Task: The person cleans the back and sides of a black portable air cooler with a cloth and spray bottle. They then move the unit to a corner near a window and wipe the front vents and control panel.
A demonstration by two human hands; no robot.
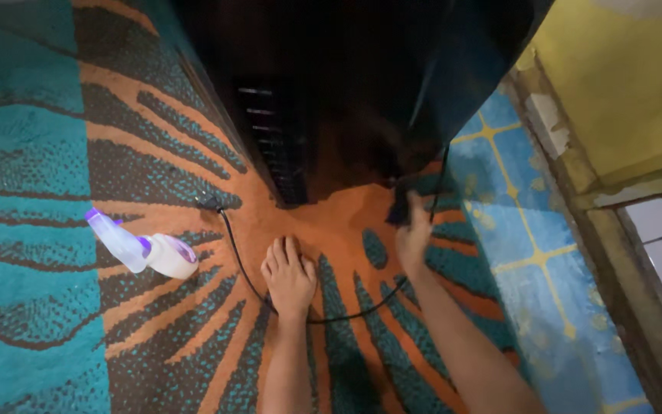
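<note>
On the far left, a carpet (32,153) with teal, brown and orange shapes covered the floor. A clear bottle (143,249) with a purple tip and a white cap lay on its side on the carpet, well apart from the left hand.

A thin black cord (240,264) ran from a small plug (210,202) on the carpet, curved down past the left hand, passed under the wrist and swept over toward the right arm.

The left hand (289,276) lay flat on the orange part of the carpet, palm down, fingers straight and close together. It held nothing. The cord was just beside it on its left.

Above both hands stood a big black thing (331,92) with slots in its side. It looked like the back of a flat screen, tilted up off the floor.

The right hand (413,234) reached up to the low edge of the black thing. Its fingers were curled around a dark piece (400,203) there, but the picture was blurry, so the grip was not clear.

To the right were blue floor tiles (530,230) with yellow lines, then a yellow wall (622,84).
</note>
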